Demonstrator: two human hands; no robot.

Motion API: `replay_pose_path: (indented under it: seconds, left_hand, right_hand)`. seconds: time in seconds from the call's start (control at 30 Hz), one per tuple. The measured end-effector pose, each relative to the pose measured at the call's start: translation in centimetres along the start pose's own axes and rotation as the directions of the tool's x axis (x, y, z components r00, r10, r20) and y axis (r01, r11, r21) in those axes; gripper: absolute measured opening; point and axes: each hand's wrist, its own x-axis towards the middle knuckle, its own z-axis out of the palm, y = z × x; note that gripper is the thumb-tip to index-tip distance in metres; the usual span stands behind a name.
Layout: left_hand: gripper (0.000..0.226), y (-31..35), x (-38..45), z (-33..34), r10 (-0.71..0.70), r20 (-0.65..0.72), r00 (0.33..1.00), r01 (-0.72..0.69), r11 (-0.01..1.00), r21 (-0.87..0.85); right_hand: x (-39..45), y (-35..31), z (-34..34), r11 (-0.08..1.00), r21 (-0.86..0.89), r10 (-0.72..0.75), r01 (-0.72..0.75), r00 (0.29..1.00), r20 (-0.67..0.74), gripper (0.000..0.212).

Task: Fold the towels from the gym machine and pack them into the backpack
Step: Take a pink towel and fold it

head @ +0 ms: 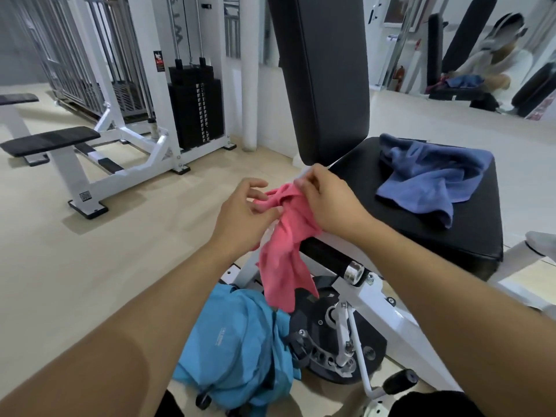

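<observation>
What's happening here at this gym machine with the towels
A person is holding a bunched pink towel in the air in front of the machine, the right hand gripping its top and the left hand pinching an edge, apparently looking for corners. It is not folded yet. A crumpled blue towel lies untouched on the black seat. The light blue backpack sits on the floor below, beside the machine's base.

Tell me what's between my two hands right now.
The bunched pink towel. In the head view the left hand and right hand both hold its top, and the rest hangs down toward the blue backpack.
</observation>
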Motion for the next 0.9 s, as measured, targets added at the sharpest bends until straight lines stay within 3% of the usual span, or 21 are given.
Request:
replay_pose_path:
  seconds: [0.07,0.17,0.27,0.37,0.53,0.77,0.9]
  left_hand:
    - [0.045,0.0,-0.1,-0.9,0.075,0.039,0.996,-0.076,0.997,0.021]
    - [0.021,-0.1,-0.6,-2.5,0.166,0.099,0.981,-0.174,0.981,0.081]
    - [0.019,-0.5,-1.3,-4.2,0.168,-0.034,0.985,-0.165,0.982,0.087]
    - [0.018,-0.9,-1.6,-6.2,0.133,-0.137,0.982,-0.120,0.988,0.100]
    - [0.029,-2.2,-1.8,-10.4,0.003,-0.234,0.972,0.028,0.991,0.127]
    - [0.029,-4.3,-3.3,-14.7,-0.045,-0.216,0.975,0.108,0.951,0.290]
    - [0.031,-5.0,-3.6,-16.2,-0.043,-0.389,0.920,0.214,0.888,0.408]
  right_hand:
    - [-1.5,-1.8,0.9,0.966,0.250,-0.070,0.060,0.997,0.031,0.021]
    - [-3.2,-3.1,2.3,0.855,0.516,-0.144,0.056,0.981,0.133,0.023]
    - [-4.0,-3.8,3.1,0.803,0.595,-0.139,-0.024,0.964,0.227,0.032]
    - [-4.3,-3.8,3.3,0.813,0.576,-0.110,-0.091,0.946,0.305,0.027]
    - [-4.3,-3.7,4.6,0.923,0.362,-0.028,-0.130,0.915,0.401,0.032]
    - [-3.9,-3.8,7.2,0.938,0.301,0.113,-0.172,0.972,0.206,0.042]
    - [-4.1,-3.8,7.2,0.939,0.304,0.125,-0.164,0.982,0.144,0.042]
